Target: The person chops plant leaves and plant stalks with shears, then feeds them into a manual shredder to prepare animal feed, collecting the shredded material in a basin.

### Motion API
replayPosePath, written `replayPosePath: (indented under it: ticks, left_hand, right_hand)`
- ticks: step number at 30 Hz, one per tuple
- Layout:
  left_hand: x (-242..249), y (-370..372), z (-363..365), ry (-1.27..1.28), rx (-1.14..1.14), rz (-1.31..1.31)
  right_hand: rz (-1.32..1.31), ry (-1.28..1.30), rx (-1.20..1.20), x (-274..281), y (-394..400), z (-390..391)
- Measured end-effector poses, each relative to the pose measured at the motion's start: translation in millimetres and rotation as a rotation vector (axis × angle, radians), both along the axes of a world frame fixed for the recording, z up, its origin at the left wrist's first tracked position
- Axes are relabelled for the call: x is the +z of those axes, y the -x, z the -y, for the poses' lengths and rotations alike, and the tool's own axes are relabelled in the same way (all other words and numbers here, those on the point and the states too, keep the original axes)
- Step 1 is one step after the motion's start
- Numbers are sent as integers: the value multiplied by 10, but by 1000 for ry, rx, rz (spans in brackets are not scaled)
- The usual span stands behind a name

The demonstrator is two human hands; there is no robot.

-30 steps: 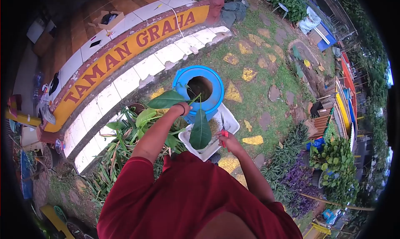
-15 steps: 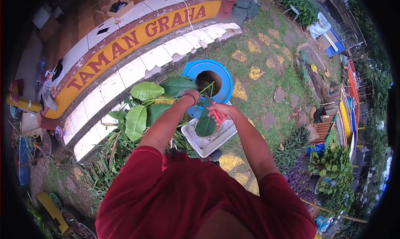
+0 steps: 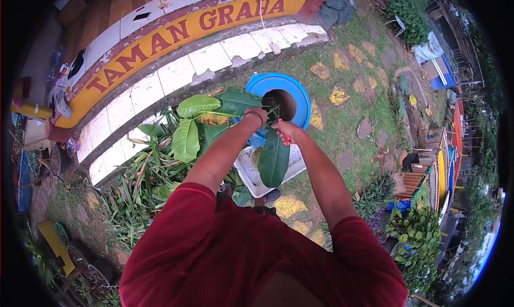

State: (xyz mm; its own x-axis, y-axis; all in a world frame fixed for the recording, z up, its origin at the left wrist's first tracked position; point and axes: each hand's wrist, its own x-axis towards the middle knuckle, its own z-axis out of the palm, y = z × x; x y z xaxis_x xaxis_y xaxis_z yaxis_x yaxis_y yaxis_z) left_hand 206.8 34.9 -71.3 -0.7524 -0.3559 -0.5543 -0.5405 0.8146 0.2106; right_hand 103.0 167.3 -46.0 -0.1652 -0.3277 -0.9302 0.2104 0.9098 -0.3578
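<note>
My left hand (image 3: pixel 257 115) is closed round the stem of a leafy branch (image 3: pixel 235 100). Broad green leaves spread from it to the left. In my right hand (image 3: pixel 289 133) are red-handled pruning shears (image 3: pixel 280 121), held close to the stem; their blades are mostly hidden. Both hands are at the near rim of a blue bin (image 3: pixel 305 106) with a dark round opening. A large dark leaf (image 3: pixel 274 162) hangs below my right hand, over a white tray (image 3: pixel 261 191) on the ground.
Cut long leaves (image 3: pixel 144 200) lie heaped to the left. Behind runs a white-tiled ledge (image 3: pixel 176 74) below a yellow lettered wall (image 3: pixel 166 36). Yellow stepping stones (image 3: pixel 339 96) dot the grass to the right. A leafy shrub (image 3: pixel 412 242) stands at the lower right.
My right hand with the shears has come nearer my left hand and the stem. The large leaf hangs lower and more face-on. The whole view has shifted slightly.
</note>
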Motion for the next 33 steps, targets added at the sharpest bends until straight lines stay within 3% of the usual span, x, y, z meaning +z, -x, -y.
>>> replayPosePath:
  ticks: [7,10,12,13,15,16,18,19,21,25,28,31,33]
  left_hand:
    - [-31,127,101,-10,-66,59]
    - [-48,130,134,-20,-102,44]
    - [-58,146,171,-55,-59,20]
    - [-81,160,172,-87,-16,-5]
    - [-134,180,193,-108,22,-34]
    - [-150,187,201,-124,61,-60]
    - [-177,162,239,-137,65,-84]
    - [-201,148,240,-150,61,-105]
    - [-264,133,281,-163,51,-136]
    - [-339,92,379,-231,11,-232]
    - [-260,68,458,-272,-31,-241]
    - [-210,63,490,-277,-30,-253]
    - [-155,90,528,-326,-37,-208]
  right_hand:
    - [-4,65,-73,142,98,-164]
    - [-157,46,-21,286,234,-345]
    - [-319,-25,225,281,291,-482]
    - [-320,-32,224,224,264,-561]
    - [-882,32,483,117,127,-716]
    - [-883,27,487,147,3,-763]
    - [-875,-37,265,177,-315,-817]
    - [-874,-40,266,136,-443,-891]
    - [-914,58,-29,50,-668,-1028]
    - [-955,37,-182,-432,-912,-1387]
    - [-968,177,-310,-721,-923,-1473]
    - [-623,172,-437,-620,-935,-1365]
    - [-638,237,-418,-608,-978,-1328]
